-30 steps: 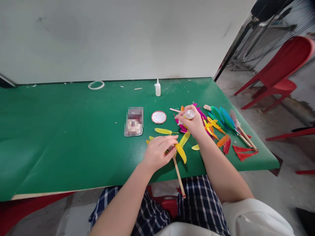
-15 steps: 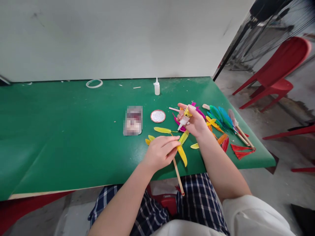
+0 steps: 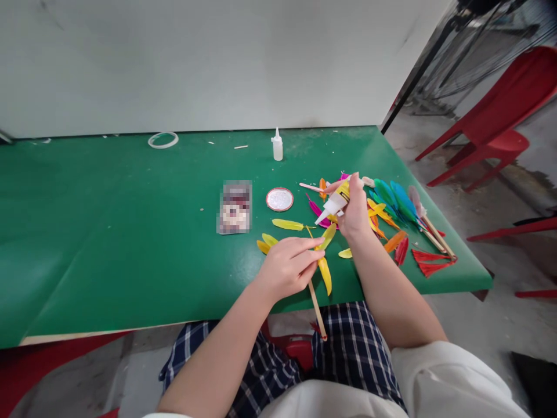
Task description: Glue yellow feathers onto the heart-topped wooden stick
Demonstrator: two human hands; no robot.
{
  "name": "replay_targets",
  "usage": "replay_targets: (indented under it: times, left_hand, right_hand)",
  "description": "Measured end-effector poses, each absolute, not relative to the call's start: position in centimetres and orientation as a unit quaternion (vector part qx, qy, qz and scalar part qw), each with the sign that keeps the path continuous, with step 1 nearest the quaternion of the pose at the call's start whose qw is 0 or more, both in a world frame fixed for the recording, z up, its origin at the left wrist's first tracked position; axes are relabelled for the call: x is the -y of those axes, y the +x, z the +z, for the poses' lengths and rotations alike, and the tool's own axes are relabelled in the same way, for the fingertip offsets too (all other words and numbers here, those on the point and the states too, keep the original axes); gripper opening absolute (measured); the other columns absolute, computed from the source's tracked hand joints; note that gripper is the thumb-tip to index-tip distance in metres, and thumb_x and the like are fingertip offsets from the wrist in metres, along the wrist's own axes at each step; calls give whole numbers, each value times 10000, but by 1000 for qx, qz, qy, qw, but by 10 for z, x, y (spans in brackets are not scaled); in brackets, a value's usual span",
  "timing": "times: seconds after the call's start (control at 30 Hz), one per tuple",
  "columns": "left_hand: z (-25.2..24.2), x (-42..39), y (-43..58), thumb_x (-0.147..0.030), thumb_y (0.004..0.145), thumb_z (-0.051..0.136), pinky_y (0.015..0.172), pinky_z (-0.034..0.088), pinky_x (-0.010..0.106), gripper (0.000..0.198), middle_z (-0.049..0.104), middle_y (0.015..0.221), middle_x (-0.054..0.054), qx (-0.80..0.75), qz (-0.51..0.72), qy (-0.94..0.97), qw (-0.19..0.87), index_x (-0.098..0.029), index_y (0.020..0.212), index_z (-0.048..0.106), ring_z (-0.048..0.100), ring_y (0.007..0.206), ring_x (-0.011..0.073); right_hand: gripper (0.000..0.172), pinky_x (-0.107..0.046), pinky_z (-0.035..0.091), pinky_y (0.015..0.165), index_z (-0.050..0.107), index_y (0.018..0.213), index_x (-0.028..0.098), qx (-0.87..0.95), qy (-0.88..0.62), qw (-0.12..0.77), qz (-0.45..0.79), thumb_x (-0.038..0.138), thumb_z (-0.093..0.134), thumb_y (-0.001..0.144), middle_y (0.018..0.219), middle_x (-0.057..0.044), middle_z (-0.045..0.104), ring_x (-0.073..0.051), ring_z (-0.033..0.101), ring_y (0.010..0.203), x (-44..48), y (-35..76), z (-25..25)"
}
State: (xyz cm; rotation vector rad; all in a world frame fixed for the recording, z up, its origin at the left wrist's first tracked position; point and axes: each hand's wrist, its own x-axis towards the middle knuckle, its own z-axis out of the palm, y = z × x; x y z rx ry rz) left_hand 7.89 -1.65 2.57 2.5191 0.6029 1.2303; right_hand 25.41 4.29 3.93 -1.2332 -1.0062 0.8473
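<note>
My left hand (image 3: pixel 289 264) is closed, its fingertips pinching a wooden stick (image 3: pixel 317 310) where yellow feathers (image 3: pixel 324 276) fan out. The stick's lower end, with a bit of red on it, juts past the table edge over my lap. In my right hand (image 3: pixel 355 212) is a small glue bottle (image 3: pixel 338 202) with a yellow label. Its white nozzle tilts down and left, just above an upright yellow-green feather (image 3: pixel 328 235); whether it touches is unclear. A loose yellow feather (image 3: pixel 288 224) lies beyond my left hand.
A white round disc with a red rim (image 3: pixel 279 200) and a blurred-out flat object (image 3: pixel 235 208) lie on the green table (image 3: pixel 130 232). Farther back are a white bottle (image 3: pixel 277 148) and a tape ring (image 3: pixel 163 140). Coloured feathers and tasselled sticks (image 3: pixel 435 232) lie at right.
My right hand has turned and its fingers have shifted around the glue bottle, whose nozzle now points more to the left. My left hand keeps its hold; the view has moved slightly.
</note>
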Motion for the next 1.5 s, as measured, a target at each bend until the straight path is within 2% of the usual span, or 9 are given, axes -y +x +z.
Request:
replay_targets:
  times: [0.17, 0.43, 0.67, 0.97, 1.3, 1.5]
  left_hand:
    - [25, 17, 79, -92, 791, 532, 754, 523, 324, 179, 665, 1054, 85, -205, 420, 873, 140, -178, 930, 605, 629, 909, 168]
    - [27, 17, 79, -104, 802, 510, 771, 523, 322, 182, 664, 1052, 83, -204, 418, 874, 142, -189, 930, 607, 628, 918, 165]
    - [28, 17, 79, -83, 793, 524, 779, 520, 323, 182, 662, 1060, 81, -201, 420, 873, 144, -178, 927, 602, 622, 924, 163]
    - [27, 17, 79, -76, 778, 544, 773, 520, 320, 182, 661, 1059, 82, -202, 423, 872, 139, -168, 924, 602, 624, 917, 164]
    - [27, 17, 79, -76, 786, 536, 766, 525, 328, 171, 665, 1051, 83, -200, 426, 872, 137, -165, 915, 603, 627, 911, 167]
    - [27, 17, 79, -77, 784, 538, 765, 528, 327, 170, 668, 1044, 83, -198, 430, 871, 134, -167, 912, 605, 629, 903, 166]
  right_hand:
    - [663, -257, 310, 420, 580, 656, 207, 439, -536, 615, 377, 741, 203, 770, 527, -7, 411, -100, 396, 452, -42, 248, 39]
    - [673, -267, 342, 422, 643, 867, 229, 449, -538, 592, 398, 755, 238, 754, 561, -18, 459, -110, 425, 464, -44, 246, 36]
    - [683, -265, 296, 398, 638, 849, 232, 458, -536, 583, 403, 774, 237, 738, 516, -2, 401, -97, 368, 419, -43, 244, 35]
    - [688, -273, 323, 419, 617, 855, 248, 455, -539, 576, 414, 793, 220, 717, 567, -15, 448, -108, 401, 453, -44, 245, 35]
    - [604, -239, 282, 366, 544, 597, 201, 400, -507, 622, 442, 764, 354, 705, 512, 4, 430, -78, 367, 415, -44, 241, 38]
    - [573, -220, 281, 354, 531, 566, 201, 388, -502, 628, 451, 742, 397, 699, 480, 25, 408, -66, 348, 394, -43, 240, 40]
